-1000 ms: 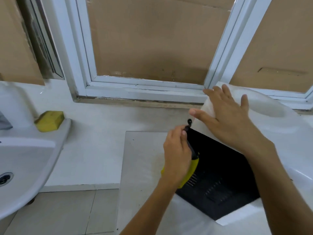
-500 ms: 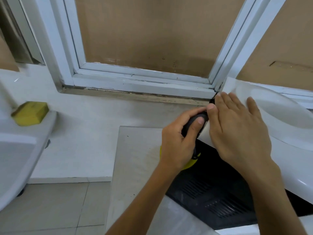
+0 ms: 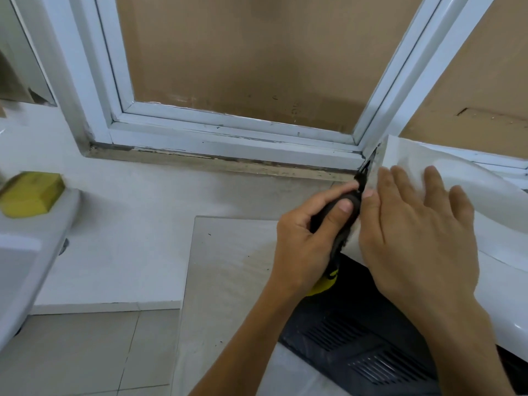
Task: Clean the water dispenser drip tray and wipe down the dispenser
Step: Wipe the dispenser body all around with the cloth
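- Head view, hands: left hand (image 3: 307, 247) was curled round a black-and-yellow tool (image 3: 341, 224), thumb pressed on its black grip, its dark tip pointed up at the corner between the dispenser and the window frame (image 3: 228, 138). What kind of tool it was could not be told.
- Head view, hands: right hand (image 3: 414, 232) lay flat with straight, spread fingers, pressing on the white top of the water dispenser (image 3: 485, 201) and holding nothing.
- Head view, task's thing: the dispenser stood at the right, against the window frame, with its black vented panel (image 3: 371, 347) facing the camera below both hands. The drip tray could not be made out.
- Head view, surroundings: a yellow sponge (image 3: 30, 192) rested on the rim of a white sink (image 3: 34, 247) at the far left, well apart from the hands. A pale tiled slab (image 3: 228, 267) lay just left of the dispenser.
- Handling, as a judgement: the glossy white shell looked rigid, smooth and probably slippery when wet, so a flat steadying palm suited it better than a pinch. The vented panel seemed stiff but thin; hold was best taken at the solid upper edges, not at the slats.
- Step in hand, as a judgement: the narrow seam was being worked with the tool while the other hand braced the body.
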